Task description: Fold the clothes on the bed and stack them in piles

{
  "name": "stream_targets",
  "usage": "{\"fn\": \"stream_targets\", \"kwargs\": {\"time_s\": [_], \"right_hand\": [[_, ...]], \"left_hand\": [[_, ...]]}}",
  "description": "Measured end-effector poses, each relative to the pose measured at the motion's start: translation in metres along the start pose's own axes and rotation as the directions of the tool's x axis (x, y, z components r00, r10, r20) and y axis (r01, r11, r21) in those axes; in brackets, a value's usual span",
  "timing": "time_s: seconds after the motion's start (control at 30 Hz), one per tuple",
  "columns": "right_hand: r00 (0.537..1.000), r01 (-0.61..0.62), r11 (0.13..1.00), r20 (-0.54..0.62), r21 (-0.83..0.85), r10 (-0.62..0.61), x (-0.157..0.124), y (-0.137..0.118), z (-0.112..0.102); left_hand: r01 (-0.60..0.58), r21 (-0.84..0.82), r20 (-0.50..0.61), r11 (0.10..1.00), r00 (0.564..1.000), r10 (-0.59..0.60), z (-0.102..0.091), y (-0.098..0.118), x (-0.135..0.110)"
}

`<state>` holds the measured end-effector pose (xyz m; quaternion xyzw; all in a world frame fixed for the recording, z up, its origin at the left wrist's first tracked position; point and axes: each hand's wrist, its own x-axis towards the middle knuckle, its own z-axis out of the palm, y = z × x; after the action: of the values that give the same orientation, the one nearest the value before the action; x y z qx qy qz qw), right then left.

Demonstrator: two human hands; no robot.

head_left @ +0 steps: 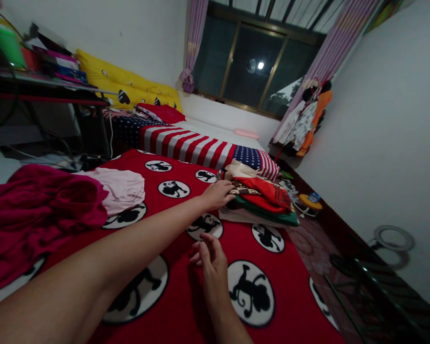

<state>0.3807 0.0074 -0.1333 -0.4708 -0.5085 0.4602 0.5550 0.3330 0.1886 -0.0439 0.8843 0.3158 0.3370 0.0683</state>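
My left hand (218, 193) reaches across a red blanket printed with black monkeys in white circles (294, 296). It rests flat against the near edge of a stack of folded clothes (265, 200) in red, green and beige. Its fingers are stretched out and grip nothing. Closer to me, my right hand (209, 255) hovers just above the blanket with its fingers loosely apart and nothing in them. A crumpled magenta cloth (39, 210) and a pale pink garment (123, 188) lie on the blanket to the left.
Beyond the blanket lie stars-and-stripes bedding (193, 143) and yellow cushions (125, 83). A cluttered desk (46, 86) stands at the left. Clothes (308, 119) hang by the dark window (258, 67). On the floor at the right are a yellow stool (310, 201) and a ring light (394, 239).
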Motion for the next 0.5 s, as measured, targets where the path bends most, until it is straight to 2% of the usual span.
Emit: {"fn": "stream_targets", "kwargs": {"time_s": [0.17,0.33,0.43,0.5], "right_hand": [[1.0,-0.01,0.998,0.024,-0.059,0.011,-0.003,-0.002,0.002],[0.999,0.012,0.998,0.035,-0.064,-0.01,-0.003,-0.006,0.003],[0.999,0.014,0.995,0.041,-0.101,-0.01,-0.004,-0.008,0.004],[0.999,0.015,0.992,0.049,-0.122,-0.009,-0.005,-0.009,0.004]], "left_hand": [[-0.005,-0.005,0.014,1.0,1.0,0.005,-0.007,-0.02,0.017],[0.036,-0.032,0.136,0.999,0.99,-0.032,-0.013,-0.034,0.005],[0.154,-0.217,0.072,0.964,0.987,-0.141,-0.017,-0.039,0.002],[0.248,-0.417,0.006,0.874,0.963,-0.271,-0.022,-0.041,0.007]]}}
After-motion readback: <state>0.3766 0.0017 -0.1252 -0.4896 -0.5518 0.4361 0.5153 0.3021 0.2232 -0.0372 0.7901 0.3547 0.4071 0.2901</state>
